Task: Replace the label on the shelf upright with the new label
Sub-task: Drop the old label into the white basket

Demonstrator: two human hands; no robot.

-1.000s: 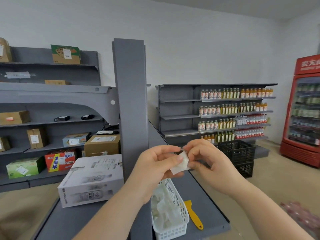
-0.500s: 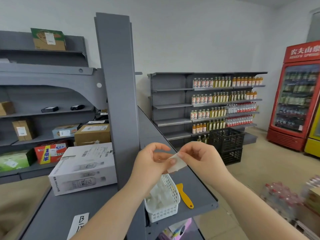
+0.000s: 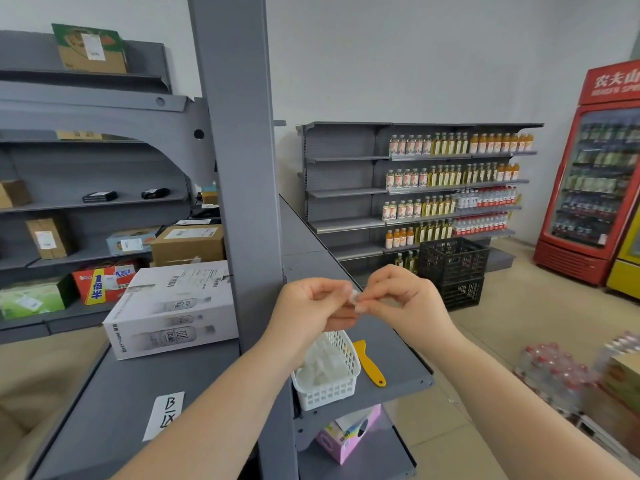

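The grey shelf upright (image 3: 239,168) rises in the middle of the view, bare of any label where I can see it. In front of it, to its right, my left hand (image 3: 308,313) and my right hand (image 3: 401,303) meet fingertip to fingertip, both pinching a small crumpled white piece of label (image 3: 354,296). Most of that scrap is hidden by my fingers. A white paper label (image 3: 165,414) with handwritten "B" marks lies flat on the grey shelf at lower left.
Below my hands a white plastic basket (image 3: 332,386) holds crumpled white scraps, with a yellow scraper (image 3: 367,362) beside it. A white carton (image 3: 173,306) sits left of the upright. A pink box (image 3: 346,434) lies on the lower shelf. Black crates (image 3: 453,268) and bottle packs (image 3: 554,372) stand on the floor.
The white piece between my fingers has gone from a flat sheet to a small crumpled bit. My hands rose slightly, and the view has tipped down, showing the "B" label.
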